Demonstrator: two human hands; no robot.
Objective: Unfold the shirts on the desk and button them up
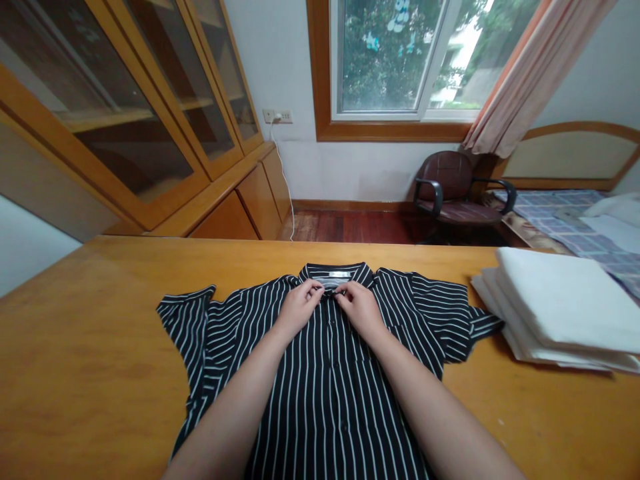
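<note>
A black shirt with white stripes (310, 400) lies front up on the wooden table, its collar at the far end and its sleeves out to both sides. My left hand (301, 303) pinches the left side of the collar opening near the neck. Opposite it, my right hand (359, 305) grips the right side of the collar opening with thumb and fingers together. The fingertips of both hands are a short way apart, just below the white label (339, 274). Dark buttons run down the front placket. Whether a button is between the fingers is too small to tell.
On the right of the wooden table (90, 347) sits a stack of folded white cloth (565, 300), close to the right sleeve. Beyond the table are a glass-door cabinet (200, 207), a brown armchair (447, 190) and a bed (565, 217) under a window.
</note>
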